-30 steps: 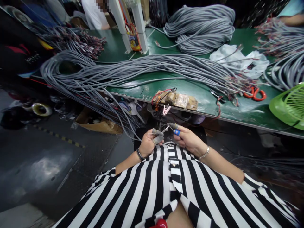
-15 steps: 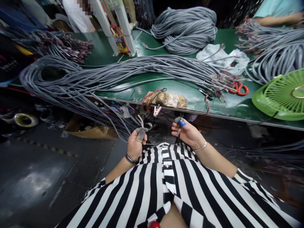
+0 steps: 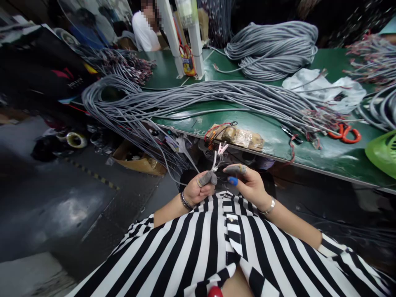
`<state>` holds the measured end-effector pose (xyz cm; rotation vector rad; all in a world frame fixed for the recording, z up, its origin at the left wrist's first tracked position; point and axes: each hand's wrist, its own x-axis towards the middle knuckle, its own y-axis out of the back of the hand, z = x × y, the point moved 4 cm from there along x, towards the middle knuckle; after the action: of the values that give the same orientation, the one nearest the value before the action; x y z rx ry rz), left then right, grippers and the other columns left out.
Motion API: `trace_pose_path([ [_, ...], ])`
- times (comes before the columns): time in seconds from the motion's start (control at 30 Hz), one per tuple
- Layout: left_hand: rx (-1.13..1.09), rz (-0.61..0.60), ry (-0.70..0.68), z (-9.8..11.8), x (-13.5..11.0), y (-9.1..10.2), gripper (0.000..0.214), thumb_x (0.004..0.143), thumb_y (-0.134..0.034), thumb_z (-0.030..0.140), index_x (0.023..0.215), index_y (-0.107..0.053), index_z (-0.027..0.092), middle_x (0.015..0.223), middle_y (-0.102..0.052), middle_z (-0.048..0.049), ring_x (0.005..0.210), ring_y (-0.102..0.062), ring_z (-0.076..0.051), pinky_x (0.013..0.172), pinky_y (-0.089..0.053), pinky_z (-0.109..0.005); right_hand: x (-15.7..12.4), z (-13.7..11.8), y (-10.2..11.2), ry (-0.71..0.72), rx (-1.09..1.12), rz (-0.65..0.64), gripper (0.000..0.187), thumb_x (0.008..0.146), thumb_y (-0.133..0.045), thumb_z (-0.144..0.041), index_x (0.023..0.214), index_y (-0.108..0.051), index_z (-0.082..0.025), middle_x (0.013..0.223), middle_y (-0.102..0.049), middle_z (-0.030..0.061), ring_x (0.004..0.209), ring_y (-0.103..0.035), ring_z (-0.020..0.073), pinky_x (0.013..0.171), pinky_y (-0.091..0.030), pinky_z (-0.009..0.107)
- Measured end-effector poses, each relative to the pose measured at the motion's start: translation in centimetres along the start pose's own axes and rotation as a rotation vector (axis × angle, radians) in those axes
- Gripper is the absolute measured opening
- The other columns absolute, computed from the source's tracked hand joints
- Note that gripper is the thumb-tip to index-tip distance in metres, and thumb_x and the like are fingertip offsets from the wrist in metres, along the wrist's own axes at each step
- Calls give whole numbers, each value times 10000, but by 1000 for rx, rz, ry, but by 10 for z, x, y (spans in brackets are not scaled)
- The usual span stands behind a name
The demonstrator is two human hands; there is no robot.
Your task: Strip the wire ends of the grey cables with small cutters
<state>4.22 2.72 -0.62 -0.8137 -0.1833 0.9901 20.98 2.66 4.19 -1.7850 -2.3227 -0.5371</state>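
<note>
My left hand [image 3: 201,189], with grey covers on its thumb and finger, is closed around the end of a grey cable [image 3: 214,161]. The pale stripped tip and some thin strands point up from the pinch. Just to the right, my right hand [image 3: 250,184] has a blue cover on the thumb and a grey one on the index finger. Those two fingers are apart, close to the strands, and I see nothing between them. A pink clip [image 3: 222,148] sits at the table edge right behind the cable tip.
A long bundle of grey cables [image 3: 198,95] lies across the green table [image 3: 185,119]. Near its edge are a taped block [image 3: 244,137], orange-handled scissors [image 3: 351,134] and a green fan [image 3: 383,154]. A coiled cable [image 3: 272,49] lies farther back. Below stands a cardboard box [image 3: 139,161].
The view has swung left. My hands have come closer together; my right thumb and index finger, pinched before, are now apart. The left hand's cable end now points up beside the pink clip.
</note>
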Motion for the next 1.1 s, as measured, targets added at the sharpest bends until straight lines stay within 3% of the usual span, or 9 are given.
trace_pose_path([
  [0.1, 17, -16, 19, -5, 0, 0, 244, 730, -697, 355, 725, -554, 159, 353, -259, 105, 279, -187, -17, 358, -147, -157, 8, 0, -10, 3, -27, 27, 268, 846, -586, -295, 1100, -613, -216, 1046, -652, 76, 833, -606, 176, 756, -501, 322],
  [0.23, 36, -19, 33, -6, 0, 3, 252, 725, -697, 375, 736, -562, 163, 349, -262, 107, 278, -191, -17, 359, -167, -152, 16, 9, -21, -53, -81, -14, 315, 846, -582, -337, 1133, -574, -208, 832, -624, 32, 620, -525, 123, 597, -462, 267],
  [0.37, 131, -32, 80, -3, 0, 10, 321, 685, -717, 449, 703, -600, 150, 338, -261, 102, 274, -168, -12, 343, -135, -158, 22, 9, -26, 61, -91, -191, 216, 877, -524, -386, 855, -618, -193, 814, -598, 49, 740, -532, 149, 704, -456, 297],
  [0.47, 343, -55, 61, 8, -1, 13, 426, 647, -721, 551, 650, -638, 133, 382, -403, 37, 308, -283, -33, 346, -200, -180, 24, 21, -20, -63, 24, -268, 317, 873, -510, -454, 739, -581, -175, 712, -551, 21, 657, -483, 119, 638, -431, 269],
  [0.6, 674, -199, -39, 34, 0, 8, 420, 675, -702, 540, 694, -716, 120, 629, -647, -104, 548, -580, -162, 534, -445, -262, 23, 57, 4, -476, 314, -55, 358, 771, -629, -520, 756, -514, -181, 553, -381, -71, 455, -288, 49, 410, -245, 182],
  [0.7, 789, -158, -174, 54, 7, 10, 342, 726, -682, 466, 777, -737, 133, 690, -679, -108, 612, -621, -191, 601, -490, -286, 23, 78, 22, -664, 476, 149, 418, 713, -675, -547, 732, -428, -211, 480, -240, -122, 397, -132, 33, 368, -80, 179],
  [0.87, 922, 37, -413, 76, 25, 18, 214, 717, -716, 347, 784, -733, 145, 684, -675, -61, 609, -604, -150, 601, -478, -237, 40, 82, 18, -683, 486, 89, 472, 721, -619, -629, 699, -435, -195, 519, -404, -78, 392, -184, 26, 367, -95, 186],
  [0.97, 935, 53, -432, 80, 36, 19, 223, 713, -722, 346, 773, -724, 132, 681, -660, -47, 609, -581, -130, 604, -461, -218, 54, 79, 5, -651, 514, 57, 529, 705, -591, -684, 770, -529, -163, 635, -503, -26, 438, -247, 30, 385, -90, 184],
  [1.1, 937, 21, -399, 79, 50, 21, 306, 713, -718, 396, 763, -696, 95, 646, -617, -24, 592, -525, -103, 586, -429, -201, 69, 79, -11, -649, 617, -8, 534, 694, -606, -686, 747, -550, -157, 530, -403, -60, 443, -205, 36, 401, -78, 189],
])
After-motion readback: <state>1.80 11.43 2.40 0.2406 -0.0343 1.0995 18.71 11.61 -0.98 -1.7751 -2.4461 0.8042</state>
